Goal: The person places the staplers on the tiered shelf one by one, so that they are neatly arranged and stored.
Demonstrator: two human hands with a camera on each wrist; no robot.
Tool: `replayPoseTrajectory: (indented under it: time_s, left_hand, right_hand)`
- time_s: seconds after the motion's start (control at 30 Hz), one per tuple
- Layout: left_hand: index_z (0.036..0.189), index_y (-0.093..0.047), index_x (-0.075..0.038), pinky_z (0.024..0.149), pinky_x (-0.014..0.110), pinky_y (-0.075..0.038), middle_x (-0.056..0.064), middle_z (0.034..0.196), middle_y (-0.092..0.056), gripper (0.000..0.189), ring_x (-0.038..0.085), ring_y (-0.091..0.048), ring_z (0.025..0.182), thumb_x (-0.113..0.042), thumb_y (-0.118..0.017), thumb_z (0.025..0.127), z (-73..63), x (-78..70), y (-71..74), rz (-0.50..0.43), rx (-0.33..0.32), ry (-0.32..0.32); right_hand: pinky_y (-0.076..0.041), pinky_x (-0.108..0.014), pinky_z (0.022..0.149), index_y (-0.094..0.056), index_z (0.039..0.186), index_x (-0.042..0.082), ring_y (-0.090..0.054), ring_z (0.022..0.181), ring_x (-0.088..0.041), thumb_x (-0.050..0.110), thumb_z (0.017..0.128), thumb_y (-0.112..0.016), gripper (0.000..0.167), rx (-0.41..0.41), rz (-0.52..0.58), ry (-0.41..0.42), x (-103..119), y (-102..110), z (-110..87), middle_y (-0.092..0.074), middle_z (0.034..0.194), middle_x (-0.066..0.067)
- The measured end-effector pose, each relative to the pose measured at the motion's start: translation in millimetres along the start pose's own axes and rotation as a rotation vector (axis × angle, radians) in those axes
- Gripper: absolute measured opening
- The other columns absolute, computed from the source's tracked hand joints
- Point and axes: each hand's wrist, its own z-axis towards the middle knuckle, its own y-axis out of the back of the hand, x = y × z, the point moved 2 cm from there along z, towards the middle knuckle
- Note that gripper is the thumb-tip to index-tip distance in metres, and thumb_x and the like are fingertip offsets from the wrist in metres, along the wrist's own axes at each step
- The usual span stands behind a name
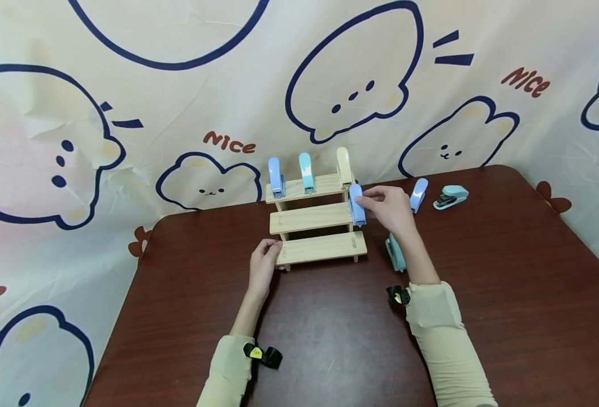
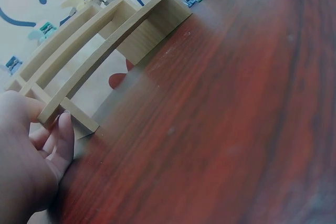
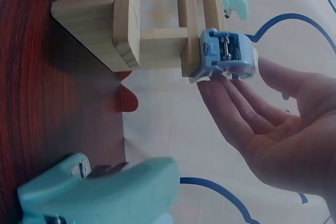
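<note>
A three-tier wooden rack (image 1: 322, 249) stands on the table. My left hand (image 1: 264, 264) grips the left end of its lowest tier, the thumb and fingertips at the board's edge in the left wrist view. With my right hand (image 1: 388, 208) I hold a blue stapler (image 1: 357, 204) between thumb and fingers, at the right end of the middle tier. In the right wrist view this stapler (image 3: 227, 53) stands right at the board's end. Along the top tier are a blue stapler (image 1: 276, 177), a turquoise stapler (image 1: 307, 172) and a cream stapler (image 1: 344, 168).
Right of the rack, a mint stapler (image 1: 395, 252) lies beside my right forearm. Farther back on the dark table (image 1: 330, 339) are a blue stapler (image 1: 419, 195) and another mint stapler (image 1: 451, 196). A printed cloth (image 1: 218, 102) hangs behind the table.
</note>
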Motion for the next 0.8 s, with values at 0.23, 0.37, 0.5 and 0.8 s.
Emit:
replayPoseTrajectory:
  time_s: [0.23,0.37,0.5,0.8]
  left_hand:
    - [0.11,-0.064,0.007,0.059,0.027,-0.056,0.006,0.091,-0.061,0.021,0.012,-0.059,0.066,-0.012,-0.056,0.105,-3.3,-4.2,0.0,-0.003,-0.002,-0.001]
    - [0.11,-0.065,0.007,0.059,0.028,-0.056,0.006,0.091,-0.061,0.021,0.013,-0.059,0.067,-0.012,-0.056,0.105,-3.3,-4.1,-0.3,-0.001,-0.002,0.0]
    - [0.11,-0.065,0.006,0.06,0.028,-0.056,0.006,0.093,-0.061,0.021,0.013,-0.059,0.068,-0.012,-0.056,0.105,-3.2,-4.6,0.3,0.004,-0.007,-0.001]
    - [0.112,-0.065,0.003,0.059,0.028,-0.056,0.005,0.094,-0.061,0.022,0.014,-0.059,0.069,-0.017,-0.058,0.106,17.9,28.2,3.3,0.004,-0.013,0.015]
  right_hand:
    - [-0.062,-0.045,0.084,-0.071,0.121,-0.006,-0.073,0.101,-0.042,0.023,0.101,-0.07,0.035,0.009,0.072,0.001,-4.7,16.2,-1.2,-0.073,0.113,-0.025]
    - [-0.062,-0.036,0.082,-0.069,0.123,-0.006,-0.073,0.102,-0.035,0.028,0.102,-0.068,0.04,0.008,0.08,-0.011,-11.4,32.1,-0.7,-0.073,0.112,-0.024]
    - [-0.062,-0.027,0.079,-0.067,0.125,-0.007,-0.074,0.089,-0.016,0.031,0.104,-0.065,0.044,-0.018,0.11,-0.036,-21.0,50.5,1.7,-0.076,0.104,-0.016]
    - [-0.061,-0.023,0.076,-0.062,0.132,-0.01,-0.071,0.08,-0.002,0.028,0.104,-0.065,0.047,-0.125,0.141,-0.104,-48.7,84.6,7.1,-0.071,0.094,0.002]
